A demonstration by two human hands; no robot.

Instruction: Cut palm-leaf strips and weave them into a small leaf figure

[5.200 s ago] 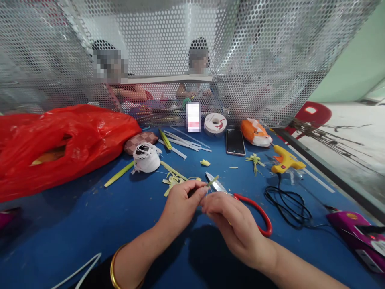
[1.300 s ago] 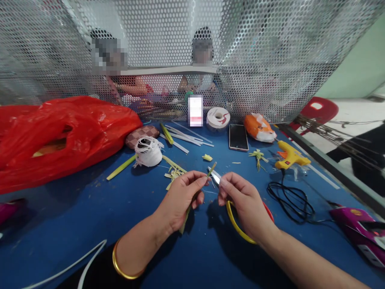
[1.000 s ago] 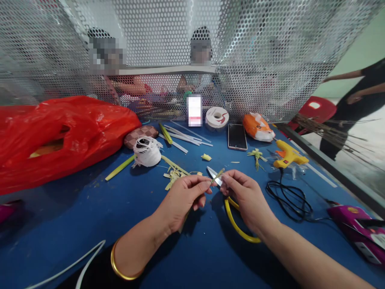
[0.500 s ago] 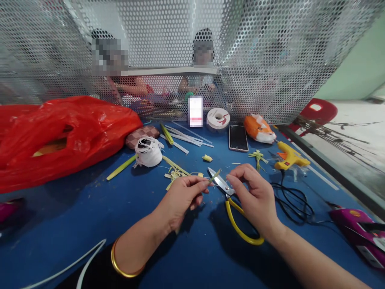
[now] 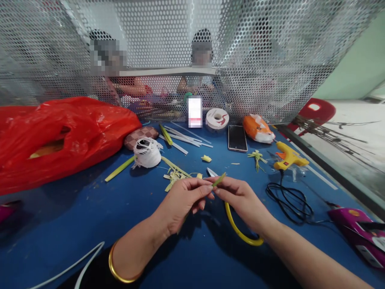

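Observation:
A thin green leaf strip slants up between my two hands near the middle of the blue table. My left hand pinches its lower end between thumb and fingers. Close against it, my right hand has thumb and fingertips pressed together at the strip's side. Beneath the right hand lie yellow-handled scissors; one blade tip shows above the fingers, the rest of the blades is hidden. Pale leaf scraps lie beyond the left hand, and a small yellow-green piece sits farther back.
A red plastic bag and a white string bundle are at left. Behind stand a ribbon spool, a phone and a perforated metal screen. A yellow glue gun with black cord lies right.
My right hand has moved left and closed in on the leaf strip beside my left hand, now covering most of the scissor blades. The strip's tip has shifted slightly right.

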